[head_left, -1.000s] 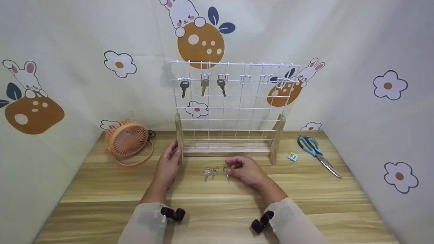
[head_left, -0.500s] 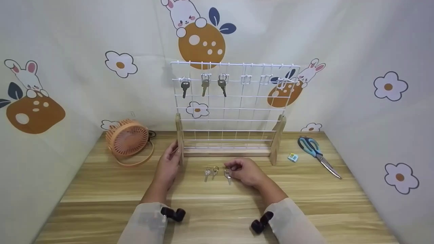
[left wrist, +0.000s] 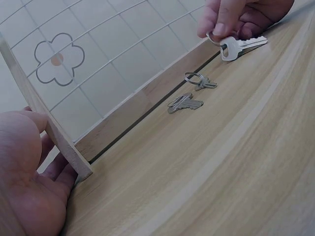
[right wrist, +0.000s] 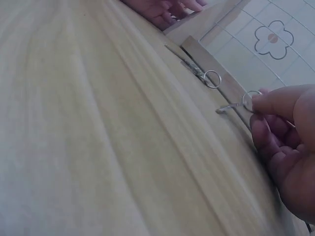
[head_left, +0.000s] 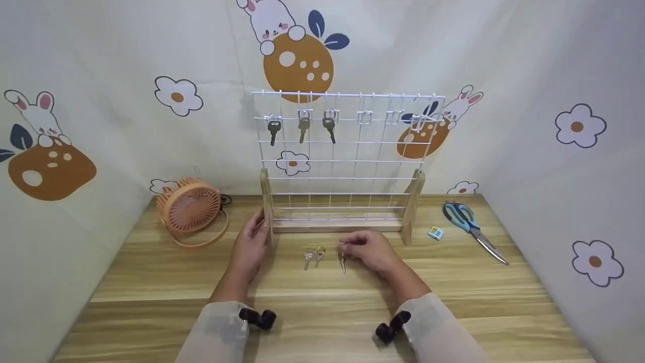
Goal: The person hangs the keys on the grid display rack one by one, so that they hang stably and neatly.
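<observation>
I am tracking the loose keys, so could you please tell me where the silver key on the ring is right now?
In the head view, the silver key hangs from the right hand, right of the two keys on the wooden table.

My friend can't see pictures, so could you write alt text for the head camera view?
A person's right hand pinches a silver key by its ring just above a wooden table, while the left hand holds the wooden foot of a white wire rack with three keys hung on it. Two more keys lie between the hands; an orange fan and scissors sit at the sides.
</observation>
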`<state>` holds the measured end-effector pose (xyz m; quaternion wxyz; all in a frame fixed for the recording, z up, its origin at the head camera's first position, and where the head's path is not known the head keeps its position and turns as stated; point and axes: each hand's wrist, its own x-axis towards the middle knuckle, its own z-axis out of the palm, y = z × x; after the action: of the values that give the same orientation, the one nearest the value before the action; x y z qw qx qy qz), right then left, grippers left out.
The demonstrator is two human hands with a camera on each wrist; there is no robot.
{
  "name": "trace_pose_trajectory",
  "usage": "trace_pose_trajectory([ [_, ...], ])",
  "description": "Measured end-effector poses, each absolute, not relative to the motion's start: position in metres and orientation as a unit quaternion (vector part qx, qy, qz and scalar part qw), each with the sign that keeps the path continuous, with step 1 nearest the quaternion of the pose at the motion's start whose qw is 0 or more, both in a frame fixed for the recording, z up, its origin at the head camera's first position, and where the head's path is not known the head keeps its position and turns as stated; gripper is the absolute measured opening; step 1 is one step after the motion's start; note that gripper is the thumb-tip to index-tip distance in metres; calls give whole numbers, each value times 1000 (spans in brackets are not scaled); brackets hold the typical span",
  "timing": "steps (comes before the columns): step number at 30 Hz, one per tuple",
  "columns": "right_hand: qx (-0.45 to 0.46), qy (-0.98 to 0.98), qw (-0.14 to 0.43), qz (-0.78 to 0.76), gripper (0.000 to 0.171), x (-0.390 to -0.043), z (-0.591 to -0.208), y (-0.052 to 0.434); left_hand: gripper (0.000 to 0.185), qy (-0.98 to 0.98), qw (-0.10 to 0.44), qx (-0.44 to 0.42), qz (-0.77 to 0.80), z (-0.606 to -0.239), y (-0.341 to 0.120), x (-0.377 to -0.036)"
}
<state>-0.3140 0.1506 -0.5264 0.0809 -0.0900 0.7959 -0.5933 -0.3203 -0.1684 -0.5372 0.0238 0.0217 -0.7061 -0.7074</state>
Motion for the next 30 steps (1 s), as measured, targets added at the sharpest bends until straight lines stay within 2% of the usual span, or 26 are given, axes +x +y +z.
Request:
trace_pose_trajectory([
  [6,-47,738,48,-672,33,-313,-503,148,55,-702,29,26,-711,-537,-168,-322],
  [14,-51,669,-28,-741,24,-301,-453,148,56,-711,26,20,-703,-538,-168,-322],
  [26,-89,613,-113,-777,13,-305,-348,154,55,-709,27,28,-704,-538,-168,-321],
  [30,-96,608,-145,-775,20,-310,-315,151,54,-708,26,36,-704,-538,-168,-322],
])
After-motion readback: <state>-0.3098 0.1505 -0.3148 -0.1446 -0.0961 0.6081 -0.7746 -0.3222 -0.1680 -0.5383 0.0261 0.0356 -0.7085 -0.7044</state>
